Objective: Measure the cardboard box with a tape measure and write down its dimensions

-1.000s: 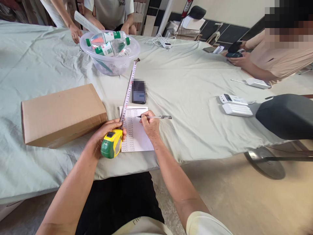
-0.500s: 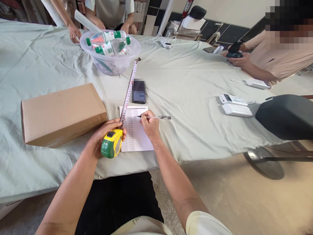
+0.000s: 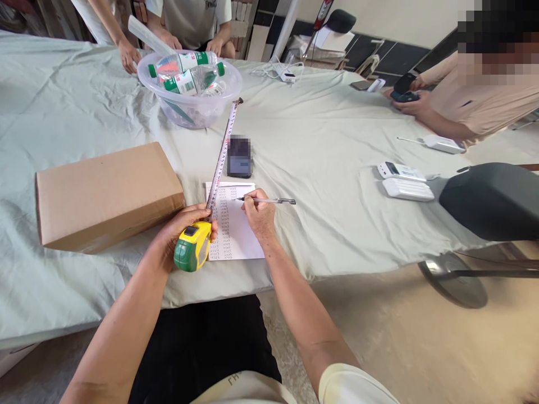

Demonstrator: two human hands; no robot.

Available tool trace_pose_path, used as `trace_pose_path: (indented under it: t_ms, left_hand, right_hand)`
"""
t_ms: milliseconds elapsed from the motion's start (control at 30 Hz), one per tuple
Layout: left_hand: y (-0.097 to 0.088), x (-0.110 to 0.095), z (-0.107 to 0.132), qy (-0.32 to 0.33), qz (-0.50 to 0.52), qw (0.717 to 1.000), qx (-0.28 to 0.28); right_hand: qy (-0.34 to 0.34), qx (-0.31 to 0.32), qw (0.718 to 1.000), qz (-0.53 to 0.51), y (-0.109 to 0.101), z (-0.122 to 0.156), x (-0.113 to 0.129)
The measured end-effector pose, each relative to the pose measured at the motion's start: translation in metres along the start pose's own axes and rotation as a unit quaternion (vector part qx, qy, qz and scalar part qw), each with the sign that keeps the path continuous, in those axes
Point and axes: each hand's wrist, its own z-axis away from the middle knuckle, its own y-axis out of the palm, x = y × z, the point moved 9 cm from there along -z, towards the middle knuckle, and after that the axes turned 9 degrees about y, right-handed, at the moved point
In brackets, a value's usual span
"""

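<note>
My left hand is closed around a yellow and green tape measure. Its blade is pulled out and slants away from me over the left side of a white notepad, its hooked end near a plastic basin. Between the fingers of my right hand is a pen, its tip at the upper part of the page. Columns of handwritten figures run down the sheet. A closed cardboard box lies just left of my left hand. Beyond the notepad lies a phone, its screen blurred.
A clear basin holds several plastic bottles. White power banks lie to the right, near a black stool-like seat. Two people are across the cloth-covered table; another person at right holds a dark device.
My right hand and the pen have shifted very slightly to the right. My left hand, the tape measure and the box stay in place.
</note>
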Motion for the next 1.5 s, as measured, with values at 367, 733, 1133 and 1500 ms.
trace_pose_path:
  t_ms: [367,733,1133,1500]
  left_hand:
    - [0.000,-0.001,-0.001,-0.004,0.001,1.000,-0.002]
    - [0.002,-0.002,0.000,0.006,-0.010,1.000,-0.002]
    - [0.001,-0.002,0.003,0.034,0.002,0.999,-0.001]
    - [-0.004,0.003,0.000,0.051,0.017,0.998,0.026]
  right_hand:
    - [-0.003,-0.006,1.000,0.007,-0.001,0.001,-0.001]
    - [0.033,-0.067,0.995,-0.072,-0.016,-0.007,-0.011]
    - [-0.083,-0.064,0.962,0.250,-0.027,-0.029,-0.032]
    - [-0.004,-0.147,0.987,0.067,-0.050,-0.015,-0.013]
